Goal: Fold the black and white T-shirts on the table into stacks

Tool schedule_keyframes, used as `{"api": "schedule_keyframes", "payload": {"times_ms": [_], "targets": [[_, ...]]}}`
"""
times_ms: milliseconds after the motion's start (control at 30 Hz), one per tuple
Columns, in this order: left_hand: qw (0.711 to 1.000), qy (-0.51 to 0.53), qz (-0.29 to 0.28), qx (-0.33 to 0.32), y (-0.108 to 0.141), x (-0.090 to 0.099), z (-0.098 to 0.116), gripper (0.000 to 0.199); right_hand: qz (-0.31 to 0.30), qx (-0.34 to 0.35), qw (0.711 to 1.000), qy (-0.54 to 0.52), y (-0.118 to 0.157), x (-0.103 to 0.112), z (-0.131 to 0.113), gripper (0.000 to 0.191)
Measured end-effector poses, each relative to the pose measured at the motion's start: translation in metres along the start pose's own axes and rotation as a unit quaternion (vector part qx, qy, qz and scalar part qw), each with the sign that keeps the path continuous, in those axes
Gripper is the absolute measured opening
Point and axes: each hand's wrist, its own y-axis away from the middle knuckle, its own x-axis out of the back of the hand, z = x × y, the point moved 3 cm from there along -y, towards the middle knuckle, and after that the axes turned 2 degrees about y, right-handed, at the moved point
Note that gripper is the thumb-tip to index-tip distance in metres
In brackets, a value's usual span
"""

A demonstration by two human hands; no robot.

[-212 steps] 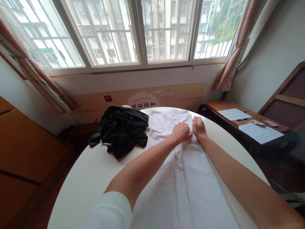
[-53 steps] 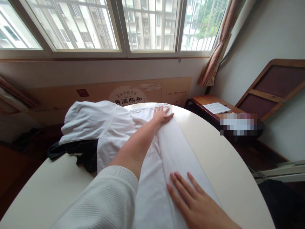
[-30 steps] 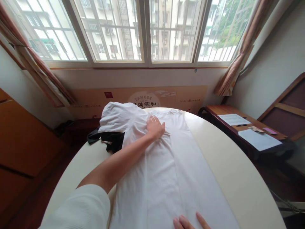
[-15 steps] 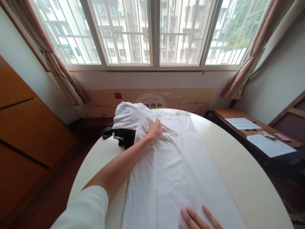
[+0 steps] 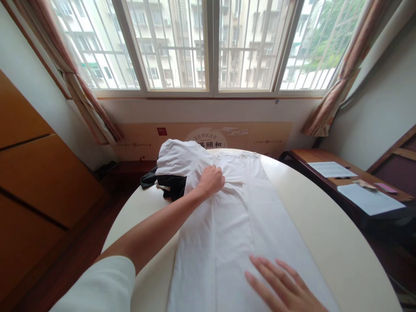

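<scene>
A long white cloth garment (image 5: 234, 234) lies spread along the round table, its lower end running out of the bottom of the view. My left hand (image 5: 212, 178) is closed on its fabric near the far end, where creases and a thin tie-like strip gather beside the fingers. A sleeve-like part (image 5: 177, 158) of the white cloth droops to the left over a dark bundle of cloth (image 5: 173, 186). At the bottom right my right hand (image 5: 282, 286) has its fingers spread over the garment; whether the palm touches it I cannot tell.
The round cream table (image 5: 338, 247) curves away on both sides. To the right, a wooden desk (image 5: 312, 157) holds papers (image 5: 370, 199) and a pink slip (image 5: 385, 187). An orange-brown cabinet (image 5: 35, 173) stands at left, and a barred window (image 5: 211, 47) is ahead.
My right hand has moved up and further into view over the cloth. My left hand has shifted slightly, its fingers now turned more to the right.
</scene>
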Motion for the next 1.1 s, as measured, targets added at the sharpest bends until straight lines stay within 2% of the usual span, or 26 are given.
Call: {"api": "schedule_keyframes", "payload": {"times_ms": [33, 100, 167, 233, 333, 400, 567, 667, 800, 867, 900, 967, 1033, 1100], "targets": [[1.0, 0.013, -0.002, -0.005, -0.008, 0.0, 0.001, 0.034, -0.023, -0.028, 0.999, -0.032, -0.014, 0.004, 0.016, 0.071], [0.999, 0.036, -0.019, -0.021, -0.026, -0.002, 0.005, 0.037, -0.084, -0.165, 0.98, -0.072, -0.046, 0.002, 0.058, 0.063], [0.998, 0.046, -0.044, -0.029, -0.043, -0.008, 0.011, 0.042, -0.13, -0.249, 0.955, -0.099, -0.078, -0.016, 0.098, 0.065], [0.996, 0.051, -0.075, -0.022, -0.058, -0.018, 0.017, 0.047, -0.185, -0.331, 0.919, -0.104, -0.101, -0.046, 0.135, 0.072], [0.991, 0.061, -0.122, -0.011, -0.074, -0.037, 0.026, 0.055, -0.235, -0.385, 0.889, -0.074, -0.114, -0.085, 0.175, 0.074], [0.988, 0.071, -0.139, -0.007, -0.082, -0.049, 0.032, 0.06, -0.255, -0.376, 0.889, -0.055, -0.109, -0.097, 0.191, 0.074], [0.983, 0.099, -0.153, 0.006, -0.101, -0.067, 0.042, 0.076, -0.276, -0.352, 0.894, -0.032, -0.078, -0.091, 0.209, 0.076], [0.981, 0.112, -0.151, 0.055, -0.116, -0.069, 0.034, 0.084, -0.288, -0.366, 0.884, -0.022, -0.067, -0.084, 0.216, 0.077], [0.98, 0.112, -0.109, 0.126, -0.135, -0.064, 0.011, 0.078, -0.289, -0.379, 0.879, -0.009, -0.064, -0.084, 0.218, 0.079], [0.982, 0.107, -0.074, 0.135, -0.144, -0.06, 0.007, 0.07, -0.286, -0.379, 0.88, -0.01, -0.064, -0.086, 0.219, 0.079], [0.985, 0.107, -0.062, 0.123, -0.15, -0.059, 0.009, 0.065, -0.284, -0.379, 0.88, -0.011, -0.064, -0.086, 0.219, 0.079], [0.99, 0.117, -0.059, 0.059, -0.162, -0.06, 0.025, 0.062, -0.279, -0.38, 0.882, -0.014, -0.065, -0.087, 0.219, 0.079], [0.987, 0.136, -0.084, -0.034, -0.174, -0.067, 0.051, 0.061, -0.275, -0.379, 0.884, -0.014, -0.065, -0.088, 0.22, 0.08], [0.977, 0.15, -0.115, -0.095, -0.186, -0.077, 0.076, 0.058, -0.274, -0.38, 0.883, -0.015, -0.065, -0.088, 0.221, 0.08]]}}
